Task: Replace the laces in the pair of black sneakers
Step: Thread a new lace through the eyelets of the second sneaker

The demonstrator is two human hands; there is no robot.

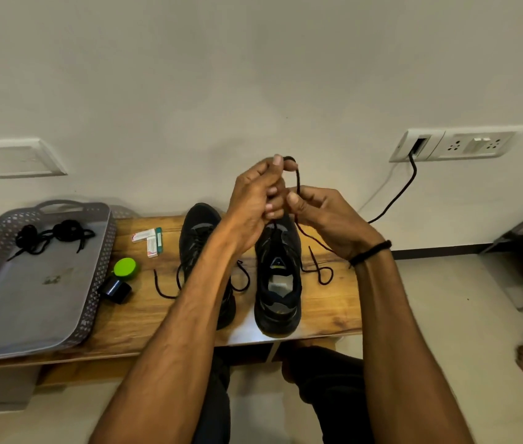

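Hands raised and close together above the pair, fingers touching in the middle. Left hand [253, 200] is the higher one: thumb and forefinger pinch the top of a black lace [297, 179], which bends over the fingertip. Right hand [327, 216] sits just below and beside it, thumb and fingers curled on the same lace lower down. I read both as clamped on the lace.

From the hands the lace drops to the right sneaker [277, 283], directly beneath, toe toward the wall, heel at the front edge of the tabletop [327, 312]. Its free end [324, 274] curls in a loop on the wood just right of that sneaker. Left sneaker [197, 232] stands just beside, partly behind the left forearm; its lace ends [164, 288] trail on the wood either side. I cannot tell which eyelets are threaded.

Edges and room:
- Tabletop's right edge is near the loop, with open floor beyond it.
- Grey perforated tray [29, 302] fills the left end and holds bundled laces [52, 235] at its far side.
- Green cap [125, 268], black cylinder [115, 289] and small boxes [148, 240] lie between the tray and the left sneaker.
- Wall is close behind; a black cable [394, 200] hangs from a socket [458, 144] and passes behind the right hand.
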